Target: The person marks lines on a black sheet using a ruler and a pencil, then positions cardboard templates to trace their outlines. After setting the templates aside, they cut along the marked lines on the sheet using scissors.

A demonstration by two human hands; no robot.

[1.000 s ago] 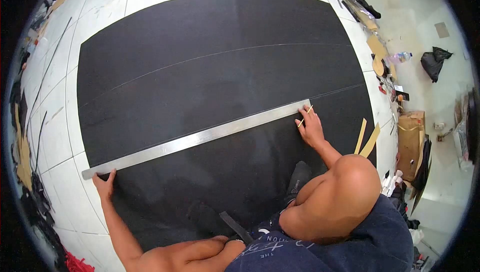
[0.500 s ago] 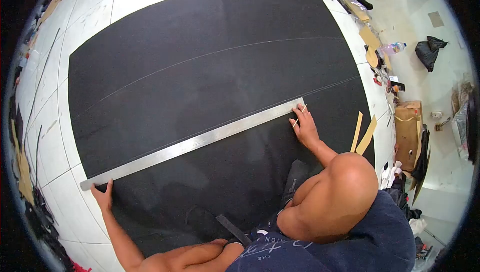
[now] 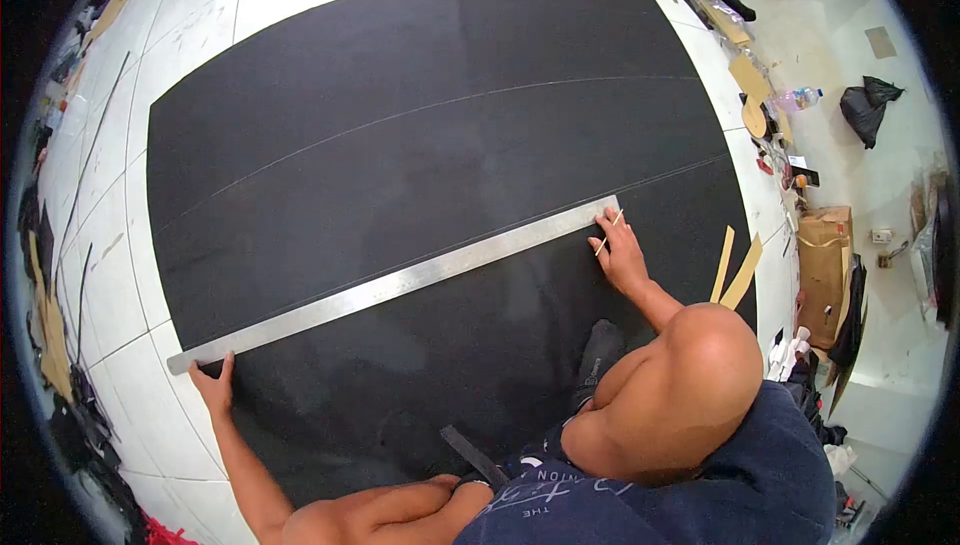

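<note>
A long metal ruler (image 3: 400,285) lies slantwise across a large black sheet (image 3: 430,165), close below a thin pale line drawn on it. My left hand (image 3: 213,388) holds the near edge of the ruler's left end, with thumb and finger set apart on it. That end reaches past the sheet's edge over the white tiles. At the other end, my right hand (image 3: 622,253) rests its fingertips on the ruler. A thin, pale stick (image 3: 609,232) is held between its fingers. I cannot make out the stick's exact kind.
Two tan strips (image 3: 740,273) lie on the sheet beside my raised knee (image 3: 712,345). A dark strap (image 3: 470,453) lies near my lap. Along the right stand a cardboard box (image 3: 826,275), a plastic bottle (image 3: 797,100) and a black bag (image 3: 868,110). Scraps line the left side.
The whole view has shifted slightly, so everything appears a little further right. Both hands keep their places on the ruler, which shows no clear movement against the sheet.
</note>
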